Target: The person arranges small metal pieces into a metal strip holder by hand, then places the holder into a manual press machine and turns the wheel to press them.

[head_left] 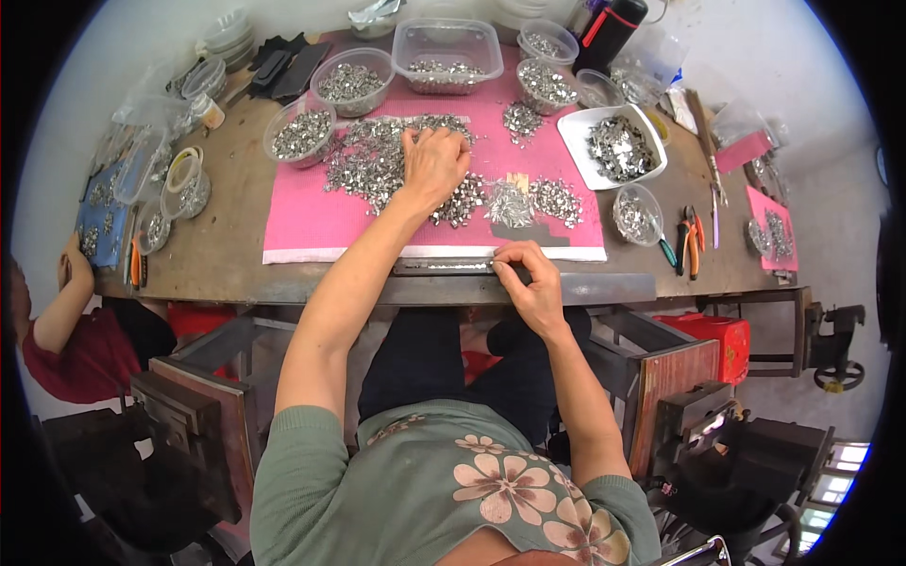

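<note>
Clear tubs [492,66], white tray [578,153]: silver pieces
Dark bar [444,273]: bench's [222,212] front edge, lying left-to-right
Left hand [435,170]: at loose pile [363,174], cannot tell grip
Right hand [534,289]: bar's right end, pinch unclear

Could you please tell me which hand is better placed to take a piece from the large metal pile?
Probably the left hand: it is at the large pile of metal pieces on the pink mat, while the right hand is farther off, at the dark bar in front of the mat.
</note>
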The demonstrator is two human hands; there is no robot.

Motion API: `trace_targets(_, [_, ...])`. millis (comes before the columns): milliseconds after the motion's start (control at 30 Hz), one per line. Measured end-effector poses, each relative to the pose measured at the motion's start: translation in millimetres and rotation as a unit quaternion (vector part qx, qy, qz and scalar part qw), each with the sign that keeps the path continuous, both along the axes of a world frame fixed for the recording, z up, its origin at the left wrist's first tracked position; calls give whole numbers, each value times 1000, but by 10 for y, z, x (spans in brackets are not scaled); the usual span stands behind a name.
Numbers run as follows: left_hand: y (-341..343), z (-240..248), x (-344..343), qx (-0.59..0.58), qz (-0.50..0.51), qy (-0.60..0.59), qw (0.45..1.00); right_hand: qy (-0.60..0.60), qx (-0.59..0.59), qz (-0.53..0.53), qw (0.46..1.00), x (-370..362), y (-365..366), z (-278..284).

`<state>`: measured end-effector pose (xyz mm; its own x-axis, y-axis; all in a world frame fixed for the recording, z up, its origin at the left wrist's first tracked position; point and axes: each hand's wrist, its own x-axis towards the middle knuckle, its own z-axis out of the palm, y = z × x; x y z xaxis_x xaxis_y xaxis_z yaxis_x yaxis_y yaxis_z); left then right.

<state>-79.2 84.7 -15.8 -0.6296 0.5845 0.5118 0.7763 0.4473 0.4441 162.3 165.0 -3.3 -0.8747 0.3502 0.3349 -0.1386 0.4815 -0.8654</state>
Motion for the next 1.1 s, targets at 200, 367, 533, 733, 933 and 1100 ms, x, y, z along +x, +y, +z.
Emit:
trace_targets(200, [-446,297,363,-24,-75,-25,997,31,81,-13,996,-13,0,-63])
trace_targets(367, [-729,255,728,-112,-142,37,983,50,138,-23,989,-2,-4,-68])
trace_targets(533, [-711,150,837,-97,-159,44,982,60,284,7,957,49,8,87])
trace_targets(733, [-693,113,855,-71,-152,44,985,6,226,-1,974,-69,219,145])
trace_targets(933, [-688,89,886,-70,-143,40,986,18,231,-48,972,-557,309,-62])
trace_targets(1100, [-805,177,936,46,-162,-110,979,-1,268,-52,962,-620,262,-84])
